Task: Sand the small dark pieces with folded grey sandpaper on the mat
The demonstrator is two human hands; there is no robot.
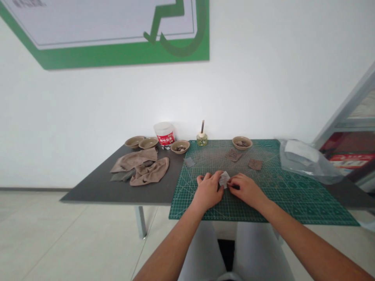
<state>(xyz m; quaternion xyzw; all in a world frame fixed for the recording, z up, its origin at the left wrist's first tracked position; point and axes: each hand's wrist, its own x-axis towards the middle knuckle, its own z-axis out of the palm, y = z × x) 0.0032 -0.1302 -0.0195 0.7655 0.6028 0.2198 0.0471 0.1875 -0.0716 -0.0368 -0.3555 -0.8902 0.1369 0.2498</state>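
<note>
Left hand [208, 191] and right hand [243, 190] appear pinched on a small pale sheet [224, 179] over the green cutting mat [304, 207]; a slackened pinch could drop it, uneven pull tear it.

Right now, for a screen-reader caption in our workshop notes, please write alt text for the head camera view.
The left hand and right hand pinch a small white sheet over a green cutting mat. Brown squares lie farther along the mat, near a shallow bowl. A beige cloth and more bowls sit on the dark table.
</note>
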